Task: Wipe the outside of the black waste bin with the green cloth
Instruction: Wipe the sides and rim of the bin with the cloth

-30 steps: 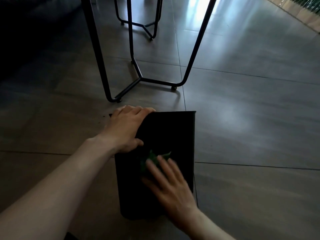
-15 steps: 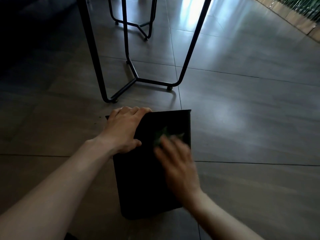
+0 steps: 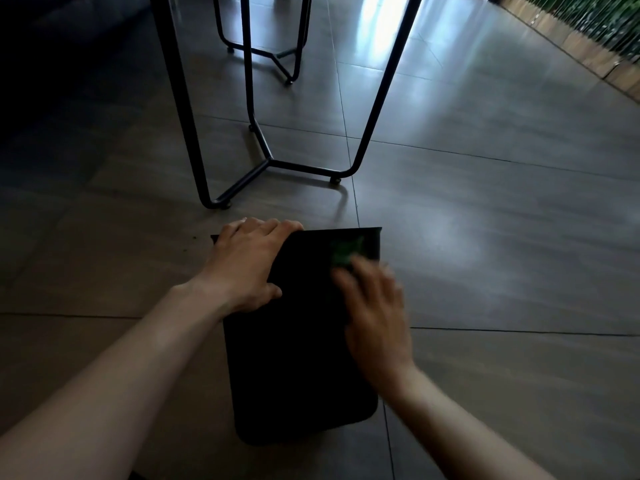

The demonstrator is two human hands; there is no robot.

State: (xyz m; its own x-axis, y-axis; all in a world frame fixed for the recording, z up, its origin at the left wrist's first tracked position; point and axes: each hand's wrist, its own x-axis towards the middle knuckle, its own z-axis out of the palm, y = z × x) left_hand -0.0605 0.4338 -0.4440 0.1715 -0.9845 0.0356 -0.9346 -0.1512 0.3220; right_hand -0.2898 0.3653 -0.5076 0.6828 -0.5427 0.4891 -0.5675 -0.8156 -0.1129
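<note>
The black waste bin point(image 3: 294, 368) lies on its side on the tiled floor, its open rim pointing away from me. My left hand point(image 3: 247, 268) grips the bin's far left edge at the rim, fingers curled over it. My right hand point(image 3: 375, 313), blurred, lies flat on the bin's upper side near the far right corner. It presses the green cloth point(image 3: 344, 252) against the bin. Only the cloth's front part shows beyond my fingertips; the rest is under the hand.
A black metal table frame point(image 3: 266, 161) stands just beyond the bin, its nearest foot close to my left hand. A second frame point(image 3: 277, 57) stands farther back. A dark sofa point(image 3: 52, 46) fills the far left. A wooden edge point(image 3: 588, 57) with plants runs along the far right.
My right hand has slid the green cloth from the middle of the bin's side up and to the right, toward the rim. My left hand has kept its grip.
</note>
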